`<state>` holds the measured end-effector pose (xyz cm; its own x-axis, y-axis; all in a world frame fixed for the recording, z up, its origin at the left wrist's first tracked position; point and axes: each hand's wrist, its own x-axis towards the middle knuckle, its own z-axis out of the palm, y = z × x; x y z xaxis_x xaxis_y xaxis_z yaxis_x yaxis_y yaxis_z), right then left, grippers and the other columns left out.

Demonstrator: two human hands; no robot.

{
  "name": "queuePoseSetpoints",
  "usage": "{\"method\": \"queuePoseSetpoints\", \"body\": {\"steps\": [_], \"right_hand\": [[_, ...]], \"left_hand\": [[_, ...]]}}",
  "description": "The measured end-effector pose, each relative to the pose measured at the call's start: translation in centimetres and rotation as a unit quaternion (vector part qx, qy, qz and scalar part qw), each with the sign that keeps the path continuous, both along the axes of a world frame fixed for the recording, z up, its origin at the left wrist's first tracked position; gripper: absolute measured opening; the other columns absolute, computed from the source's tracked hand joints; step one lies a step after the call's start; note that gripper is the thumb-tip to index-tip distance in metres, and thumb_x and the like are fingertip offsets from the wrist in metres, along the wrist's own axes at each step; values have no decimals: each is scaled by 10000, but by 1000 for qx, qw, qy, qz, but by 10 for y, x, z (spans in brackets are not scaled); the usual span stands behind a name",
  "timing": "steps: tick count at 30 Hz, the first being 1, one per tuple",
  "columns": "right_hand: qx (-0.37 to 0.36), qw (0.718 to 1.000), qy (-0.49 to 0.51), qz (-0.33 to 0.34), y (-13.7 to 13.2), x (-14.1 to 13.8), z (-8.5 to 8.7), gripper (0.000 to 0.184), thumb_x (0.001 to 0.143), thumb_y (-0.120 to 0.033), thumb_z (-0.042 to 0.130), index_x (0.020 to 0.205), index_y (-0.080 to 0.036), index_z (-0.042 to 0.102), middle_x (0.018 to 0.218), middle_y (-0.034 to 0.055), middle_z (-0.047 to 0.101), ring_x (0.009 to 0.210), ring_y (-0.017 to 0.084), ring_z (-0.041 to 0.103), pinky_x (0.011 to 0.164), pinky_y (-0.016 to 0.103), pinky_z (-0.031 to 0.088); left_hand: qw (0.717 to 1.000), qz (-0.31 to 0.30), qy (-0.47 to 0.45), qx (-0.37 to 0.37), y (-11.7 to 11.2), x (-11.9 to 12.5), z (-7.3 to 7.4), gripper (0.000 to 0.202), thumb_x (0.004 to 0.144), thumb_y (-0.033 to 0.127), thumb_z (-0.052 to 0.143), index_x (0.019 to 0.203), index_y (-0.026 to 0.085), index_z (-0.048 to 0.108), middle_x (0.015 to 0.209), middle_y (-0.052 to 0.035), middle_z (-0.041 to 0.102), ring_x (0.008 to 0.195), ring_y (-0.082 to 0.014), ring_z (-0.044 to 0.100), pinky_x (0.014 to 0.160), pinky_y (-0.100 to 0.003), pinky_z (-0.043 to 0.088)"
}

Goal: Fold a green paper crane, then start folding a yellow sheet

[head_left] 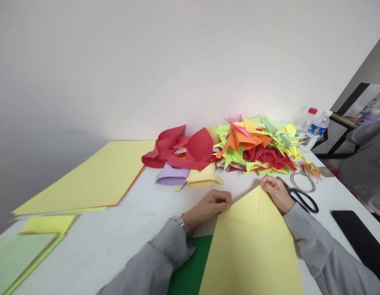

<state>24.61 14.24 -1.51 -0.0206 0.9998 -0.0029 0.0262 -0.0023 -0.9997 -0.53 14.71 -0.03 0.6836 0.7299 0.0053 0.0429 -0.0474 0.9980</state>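
Observation:
A large yellow paper sheet [251,250] lies on the white table [116,229] in front of me, its far end folded to a point. My left hand [212,203] is curled shut and presses on the sheet's left folded edge; a watch shows on that wrist. My right hand [274,189] is curled too and pinches the right folded edge near the tip. A green sheet [191,270] lies under the yellow one.
A pile of folded coloured paper figures [254,143] and curled red, purple and yellow scraps [183,157] sit at the back. Black scissors [300,196], a tape roll [302,181], two bottles [312,129], a black phone [358,237], and yellow [94,176] and green [20,254] paper stacks lie around. Another person's grey sleeve [368,164] is at right.

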Motion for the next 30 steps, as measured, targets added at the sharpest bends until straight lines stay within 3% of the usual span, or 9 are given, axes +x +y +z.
{"method": "queuePoseSetpoints", "body": {"steps": [7, 30], "right_hand": [[11, 999, 18, -43, 7, 11, -4, 208, 659, -365, 675, 640, -214, 533, 556, -51, 463, 506, 115, 384, 493, 252, 292], [-28, 996, 68, -50, 3, 6, 1, 212, 620, -343, 701, 615, -198, 546, 494, -73, 499, 433, 90, 400, 466, 226, 291]], "left_hand": [[1000, 11, -17, -22, 0, -2, -2, 172, 684, 209, 584, 529, 157, 531, 593, 23, 469, 541, -102, 418, 528, -243, 311], [997, 15, -60, -47, 1, -4, -8, 176, 650, 202, 620, 502, 148, 540, 552, 29, 457, 535, -100, 401, 528, -243, 269]]}}
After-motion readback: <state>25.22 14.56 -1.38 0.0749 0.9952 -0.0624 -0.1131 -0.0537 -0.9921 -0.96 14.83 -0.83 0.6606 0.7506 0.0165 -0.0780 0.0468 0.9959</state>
